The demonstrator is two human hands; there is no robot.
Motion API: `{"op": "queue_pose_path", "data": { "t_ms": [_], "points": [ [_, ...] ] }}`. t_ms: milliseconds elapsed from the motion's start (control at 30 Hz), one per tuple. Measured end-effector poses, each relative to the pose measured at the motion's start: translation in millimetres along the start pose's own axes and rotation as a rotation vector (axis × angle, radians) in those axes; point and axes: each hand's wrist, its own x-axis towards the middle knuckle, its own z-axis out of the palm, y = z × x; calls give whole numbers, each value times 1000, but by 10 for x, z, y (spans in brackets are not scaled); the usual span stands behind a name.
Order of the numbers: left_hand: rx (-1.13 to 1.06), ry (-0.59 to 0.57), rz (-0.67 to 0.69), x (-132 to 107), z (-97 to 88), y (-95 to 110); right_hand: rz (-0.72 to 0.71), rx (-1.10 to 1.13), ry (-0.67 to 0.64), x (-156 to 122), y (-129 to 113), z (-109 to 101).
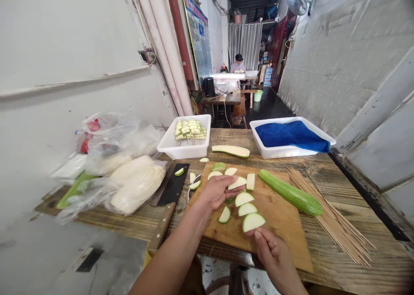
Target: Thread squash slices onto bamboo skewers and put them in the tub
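My left hand (220, 191) is closed on a half-round zucchini slice (237, 183) above the cutting board (281, 239). My right hand (274, 252) pinches the near end of a skewer of zucchini slices (254, 222); its slices line up toward my left hand, and the stick is mostly hidden behind them. Loose slices lie on the board around my left hand, among them a zucchini slice (224, 214) and a thicker zucchini piece (250, 181). A long green zucchini (291, 192) rests across the board's right side.
Bamboo skewers (336, 226) lie at right. A cleaver (170, 185) lies left of the board. Behind are a halved zucchini (231, 151), a white tray (184, 153) of skewered slices and another tray (278, 152) with blue cloth (291, 134). Bagged pale food (137, 185) sits left. A person (238, 65) sits far back.
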Motion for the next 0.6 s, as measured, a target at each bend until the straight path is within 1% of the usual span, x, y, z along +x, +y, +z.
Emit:
{"op": "queue_pose_path", "data": {
  "t_ms": [100, 267, 467, 533, 600],
  "points": [
    [25, -8, -24, -1, 40, -44, 10, 20, -5, 15, 17, 1],
    [4, 25, -25, 10, 97, -143, 23, 105, 8, 62, 11, 4],
    [-133, -87, -45, -64, 94, -158, 27, 177, 68, 92, 23, 30],
    [-98, -115, -30, -119, 94, -170, 18, 167, 92, 96, 18, 51],
    [-55, -122, 22, -174, 88, -178, 9, 139, 110, 99, 7, 65]
  ]
}}
